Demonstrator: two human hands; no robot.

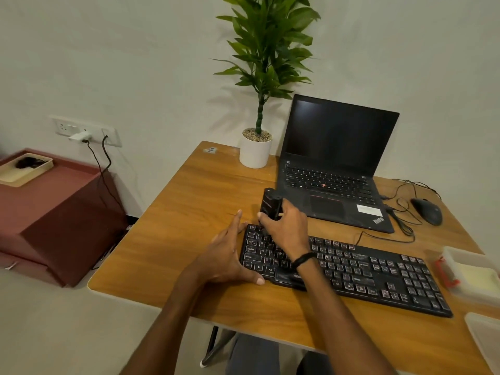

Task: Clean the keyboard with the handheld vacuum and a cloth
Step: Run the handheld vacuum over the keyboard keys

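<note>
Bare forearms (343, 312) stretch over the desk (194, 201). The left hand (227, 255), fingers flat and spread, rests against the keyboard's (378, 277) left end. The right hand (286, 231) grips a black handheld vacuum (270, 204) upright above its top-left keys. Pressing too hard could pop a keycap or shove the keyboard toward the laptop (338, 185) behind.

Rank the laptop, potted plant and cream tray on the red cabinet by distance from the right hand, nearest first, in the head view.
1. Laptop, just right of the right hand.
2. Potted plant, behind the hand at the desk back edge.
3. Cream tray, far left, off the desk.
</note>
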